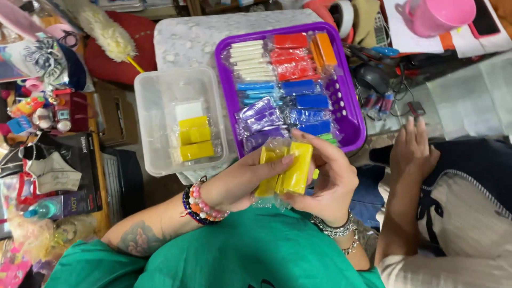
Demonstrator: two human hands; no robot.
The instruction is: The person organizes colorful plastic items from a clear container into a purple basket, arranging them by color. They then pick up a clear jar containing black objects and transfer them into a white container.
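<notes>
My left hand [242, 181] and my right hand [330, 176] both grip a clear plastic packet of two yellow clay bars [285, 168], held close to my chest. Just beyond it stands a purple basket [353, 117] filled with wrapped clay bars in white, red, orange, blue, purple and green. To its left, a clear plastic tub [154, 106] holds a white bar and several yellow bars [194, 138].
The basket and tub rest on a small marbled white table [186, 40]. Another person's foot [410, 149] and leg are at the right. Cluttered toys and packets lie at the left, a pink cup [437, 16] at the top right.
</notes>
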